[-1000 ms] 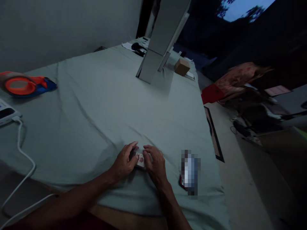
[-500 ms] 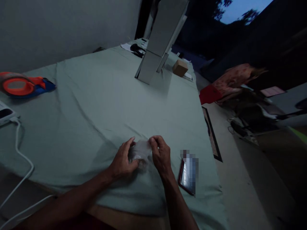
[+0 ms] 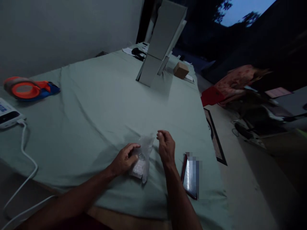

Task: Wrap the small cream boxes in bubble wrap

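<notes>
A small clear bubble-wrap packet (image 3: 141, 164) lies at the near part of the green cloth-covered table (image 3: 115, 95). My left hand (image 3: 124, 159) grips its left side between thumb and fingers. The upper end of the wrap sticks up loosely between my hands. My right hand (image 3: 166, 145) is just right of the wrap, apart from it, with its fingers curled together; whether anything is between the fingertips is too small to tell. A phone with a dark red edge (image 3: 190, 179) lies to the right of my right forearm.
An orange and blue tape dispenser (image 3: 31, 90) and a white device with a cable (image 3: 11, 115) are at the left. Tall white panels (image 3: 159, 41) and a brown box (image 3: 180, 70) stand farther back. A person in patterned clothing (image 3: 236, 80) is beyond the right edge.
My right hand has come away from the wrap, slightly up and right. The wrap now lies more spread out, its loose end upright. The view has shifted slightly.
</notes>
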### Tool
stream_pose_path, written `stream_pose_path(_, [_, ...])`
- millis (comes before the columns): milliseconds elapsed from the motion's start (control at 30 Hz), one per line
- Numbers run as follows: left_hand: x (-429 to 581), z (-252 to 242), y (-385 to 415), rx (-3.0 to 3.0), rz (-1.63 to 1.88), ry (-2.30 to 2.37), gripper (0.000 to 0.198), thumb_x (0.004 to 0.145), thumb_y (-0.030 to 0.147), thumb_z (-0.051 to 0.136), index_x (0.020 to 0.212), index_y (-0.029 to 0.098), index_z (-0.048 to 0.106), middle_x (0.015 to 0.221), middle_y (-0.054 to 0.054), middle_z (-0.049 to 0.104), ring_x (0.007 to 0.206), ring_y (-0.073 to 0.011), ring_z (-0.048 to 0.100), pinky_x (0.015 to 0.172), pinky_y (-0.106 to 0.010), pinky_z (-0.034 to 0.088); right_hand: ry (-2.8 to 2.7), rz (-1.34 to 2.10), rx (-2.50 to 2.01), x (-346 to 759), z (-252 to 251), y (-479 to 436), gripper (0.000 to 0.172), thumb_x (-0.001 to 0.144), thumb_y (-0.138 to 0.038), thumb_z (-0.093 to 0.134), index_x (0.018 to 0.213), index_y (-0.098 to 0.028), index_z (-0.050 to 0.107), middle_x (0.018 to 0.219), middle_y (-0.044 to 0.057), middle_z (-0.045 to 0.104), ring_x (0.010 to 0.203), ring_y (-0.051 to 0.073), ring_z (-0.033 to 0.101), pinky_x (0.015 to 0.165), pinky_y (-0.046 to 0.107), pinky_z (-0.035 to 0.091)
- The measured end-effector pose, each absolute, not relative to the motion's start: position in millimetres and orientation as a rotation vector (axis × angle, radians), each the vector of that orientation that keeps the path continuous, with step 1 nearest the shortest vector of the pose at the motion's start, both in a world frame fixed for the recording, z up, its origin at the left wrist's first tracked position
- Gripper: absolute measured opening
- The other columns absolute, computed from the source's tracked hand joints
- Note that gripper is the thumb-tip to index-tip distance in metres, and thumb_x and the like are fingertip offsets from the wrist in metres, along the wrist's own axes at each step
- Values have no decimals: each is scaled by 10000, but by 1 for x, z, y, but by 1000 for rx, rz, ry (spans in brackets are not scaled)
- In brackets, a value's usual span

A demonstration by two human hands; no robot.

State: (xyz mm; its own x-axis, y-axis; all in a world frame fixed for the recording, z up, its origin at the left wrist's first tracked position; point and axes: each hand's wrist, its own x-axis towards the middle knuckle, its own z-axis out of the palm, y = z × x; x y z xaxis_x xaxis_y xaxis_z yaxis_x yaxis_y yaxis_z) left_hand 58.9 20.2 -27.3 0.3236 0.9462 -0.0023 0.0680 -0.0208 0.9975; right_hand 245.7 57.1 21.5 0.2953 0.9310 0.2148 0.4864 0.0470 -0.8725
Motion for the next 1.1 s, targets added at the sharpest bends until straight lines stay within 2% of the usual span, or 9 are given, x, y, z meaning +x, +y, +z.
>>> stream_pose_path(133, [59, -30, 24, 1278, 925, 945, 442, 803, 255, 554, 1240, 194, 576, 1242, -83, 611, 1143, -247, 557, 996, -382, 436, -1529, 518, -1642, 240, 25, 24, 248, 875, -408, 520, 880, -189, 636, 767, 20, 641, 677, 163, 576, 641, 284, 444])
stream_pose_path(300, [60, -27, 24, 1119, 961, 812, 414, 904, 371, 478, 1268, 205, 585, 1319, -75, 591, 1267, -255, 497, 1096, -406, 367, -1866, 361, -1638, 217, 6, 10, 373, 777, -454, 643, 1041, -190, 637, 1002, 121, 668, 864, 246, 610, 770, 363, 472])
stream_pose_path(400, [60, -29, 24, 1053, 964, 777, 432, 876, 396, 516, 1240, 185, 612, 1246, -89, 640, 1233, -260, 535, 1077, -415, 394, -1592, 572, -1647, 218, -4, 17, 233, 775, -425, 631, 841, -204, 664, 814, 56, 675, 734, 201, 595, 708, 315, 460])
stream_pose_path(467, [59, -32, 26, 993, 986, 809, 433, 823, 368, 569, 1206, 175, 629, 1181, -91, 669, 1163, -248, 583, 1032, -401, 437, -1360, 729, -1623, 226, -8, 21, 243, 788, -424, 604, 699, -200, 634, 657, 4, 629, 623, 161, 557, 620, 268, 440])
stream_pose_path(667, [56, -36, 35, 891, 1103, 871, 377, 761, 291, 595, 1115, 176, 656, 1116, -81, 680, 1062, -215, 616, 972, -366, 465, -985, 761, -1588, 249, -21, 18, 358, 838, -513, 492, 724, -181, 563, 592, -4, 599, 520, 136, 534, 475, 237, 405])
stream_pose_path(800, [57, -34, 33, 1078, 1053, 993, 431, 798, 315, 566, 1203, 172, 592, 1179, -102, 625, 1083, -221, 591, 940, -364, 475, -886, 786, -1555, 247, -31, 14, 337, 820, -501, 529, 732, -179, 575, 592, -13, 598, 526, 135, 544, 495, 239, 428])
stream_pose_path(900, [59, -30, 26, 1409, 1057, 1229, 477, 811, 315, 572, 1269, 186, 535, 1254, -115, 537, 1101, -233, 556, 897, -363, 488, -872, 810, -1509, 244, -37, 11, 302, 798, -475, 582, 832, -175, 598, 703, 10, 653, 599, 149, 589, 561, 259, 471])
stream_pose_path(1000, [61, -22, 16, 1726, 1011, 1375, 524, 783, 333, 624, 1274, 182, 524, 1212, -121, 513, 1107, -263, 526, 936, -408, 468, -879, 832, -1458, 243, -42, 8, 324, 738, -451, 657, 898, -177, 594, 788, 31, 677, 655, 164, 617, 600, 277, 495])
stream_pose_path(1100, [65, -12, 8, 1919, 853, 1437, 579, 765, 335, 651, 1301, 184, 493, 1149, -113, 526, 1091, -281, 524, 969, -443, 445, -887, 832, -1422, 243, -45, 6, 295, 738, -430, 661, 871, -175, 595, 784, 38, 678, 663, 166, 619, 611, 281, 499])
